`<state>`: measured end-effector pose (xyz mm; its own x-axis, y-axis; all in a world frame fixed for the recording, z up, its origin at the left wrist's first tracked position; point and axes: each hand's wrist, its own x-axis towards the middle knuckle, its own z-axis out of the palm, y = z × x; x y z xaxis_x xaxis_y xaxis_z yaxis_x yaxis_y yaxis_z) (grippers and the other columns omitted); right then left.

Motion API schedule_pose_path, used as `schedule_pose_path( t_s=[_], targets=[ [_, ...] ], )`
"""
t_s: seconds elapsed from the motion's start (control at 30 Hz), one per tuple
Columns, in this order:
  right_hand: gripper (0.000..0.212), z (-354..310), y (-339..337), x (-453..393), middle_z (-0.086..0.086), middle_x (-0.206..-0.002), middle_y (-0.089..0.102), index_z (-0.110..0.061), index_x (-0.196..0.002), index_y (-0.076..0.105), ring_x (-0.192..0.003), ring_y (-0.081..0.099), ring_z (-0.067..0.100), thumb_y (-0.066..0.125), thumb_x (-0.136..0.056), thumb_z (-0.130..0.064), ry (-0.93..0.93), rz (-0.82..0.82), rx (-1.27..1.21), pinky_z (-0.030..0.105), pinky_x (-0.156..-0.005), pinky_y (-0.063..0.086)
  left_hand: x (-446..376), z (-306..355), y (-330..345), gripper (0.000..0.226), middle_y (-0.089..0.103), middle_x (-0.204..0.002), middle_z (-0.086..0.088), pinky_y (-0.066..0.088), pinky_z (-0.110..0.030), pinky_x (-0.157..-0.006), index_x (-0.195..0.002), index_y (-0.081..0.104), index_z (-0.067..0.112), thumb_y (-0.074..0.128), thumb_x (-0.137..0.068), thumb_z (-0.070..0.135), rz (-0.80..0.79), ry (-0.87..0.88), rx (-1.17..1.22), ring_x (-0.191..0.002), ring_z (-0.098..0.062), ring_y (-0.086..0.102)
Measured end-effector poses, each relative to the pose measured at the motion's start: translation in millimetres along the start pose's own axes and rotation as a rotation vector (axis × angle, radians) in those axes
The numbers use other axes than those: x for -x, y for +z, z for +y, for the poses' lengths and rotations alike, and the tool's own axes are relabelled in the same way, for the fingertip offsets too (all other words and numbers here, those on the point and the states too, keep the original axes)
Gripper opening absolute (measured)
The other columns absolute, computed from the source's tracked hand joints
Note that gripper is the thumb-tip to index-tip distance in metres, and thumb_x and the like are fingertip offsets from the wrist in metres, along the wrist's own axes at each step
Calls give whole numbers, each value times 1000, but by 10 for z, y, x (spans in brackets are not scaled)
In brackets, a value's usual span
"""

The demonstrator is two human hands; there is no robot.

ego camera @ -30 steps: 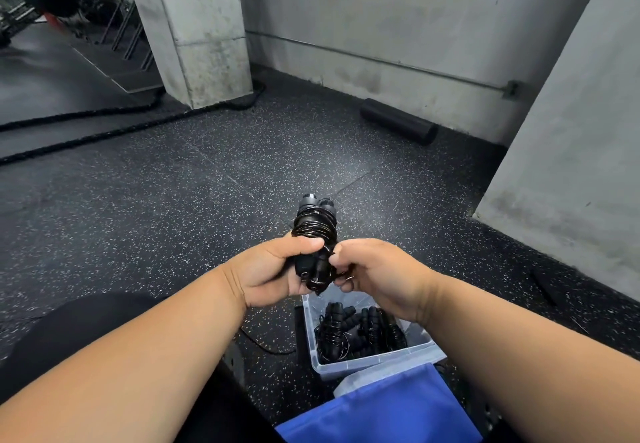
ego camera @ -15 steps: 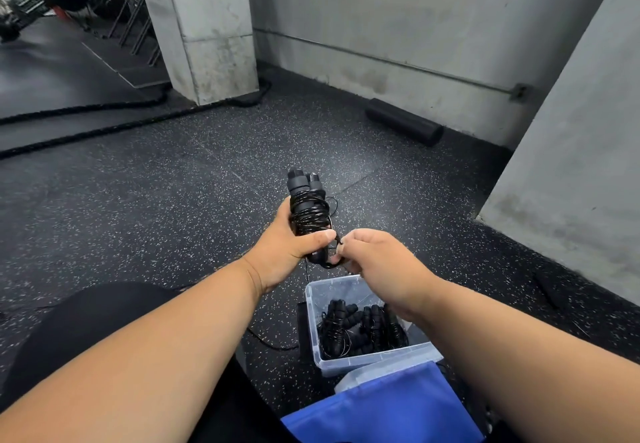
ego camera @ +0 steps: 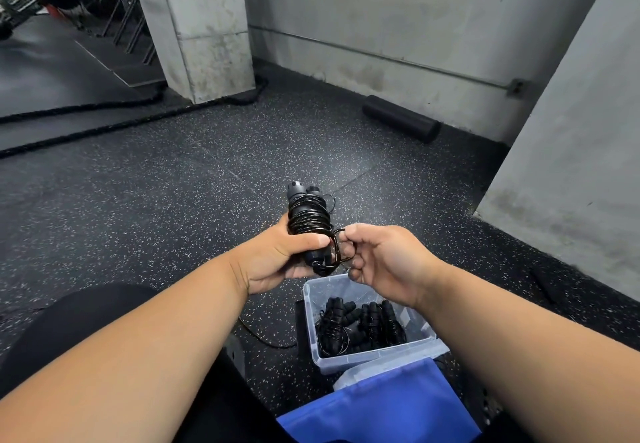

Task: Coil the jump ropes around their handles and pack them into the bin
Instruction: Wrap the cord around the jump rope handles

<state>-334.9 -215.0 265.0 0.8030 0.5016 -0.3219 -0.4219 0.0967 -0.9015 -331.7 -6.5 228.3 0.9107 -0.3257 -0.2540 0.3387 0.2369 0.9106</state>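
A black jump rope (ego camera: 307, 213), its thin cord wound round its two handles held side by side, stands nearly upright above the floor. My left hand (ego camera: 277, 258) grips the lower part of the handles, thumb across the front. My right hand (ego camera: 379, 262) pinches a loop of the cord at the bundle's lower right. Below them a clear plastic bin (ego camera: 316, 349) sits on the floor with several coiled black ropes (ego camera: 360, 326) inside.
A blue cloth bag (ego camera: 381, 408) lies in front of the bin over a clear lid. A black foam roller (ego camera: 400, 118) rests by the far wall. Thick battle ropes (ego camera: 104, 127) run round a concrete pillar (ego camera: 201, 27). A concrete wall stands at right.
The bundle has tilted from leaning right to nearly upright and rose slightly. My right hand has drawn back a little, its fingers spreading while pinching the cord loop.
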Motion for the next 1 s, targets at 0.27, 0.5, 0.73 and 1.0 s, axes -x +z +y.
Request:
schedule_pose_path(
  t_s=[0.27,0.5,0.73,1.0],
  targets=[
    [13,84,76,101,4,-87,62,-11,-97,63,-70,53,13,54,-106,-15,-158,-58,218,30,-69,47,-17,11,-88,88,72,-95,-7,47,-24,-49,-139,43,15,88,-65,28,14,50,-164,-75,-18,68],
    [25,74,43,156,7,-118,73,-12,-119,69,-97,49,17,52,-102,-6,-89,-177,189,31,-78,35,-37,-16,51,77,66,-97,-10,60,-33,-74,-130,50,14,85,-63,1,27,162,1,-82,-18,67],
    [22,22,38,126,5,-90,73,1,-117,65,-77,55,10,50,-101,5,-71,-185,196,23,-72,39,-36,-91,98,86,68,-98,-9,61,-31,-62,-141,45,15,85,-65,12,-12,91,37,-74,-18,69],
    [24,45,55,157,10,-112,74,-4,-118,67,-84,60,10,56,-98,5,-118,-150,213,23,-76,43,-28,-71,87,83,69,-91,-10,60,-33,-61,-140,43,0,83,-69,11,-21,68,87,-74,-19,69]
  ],
)
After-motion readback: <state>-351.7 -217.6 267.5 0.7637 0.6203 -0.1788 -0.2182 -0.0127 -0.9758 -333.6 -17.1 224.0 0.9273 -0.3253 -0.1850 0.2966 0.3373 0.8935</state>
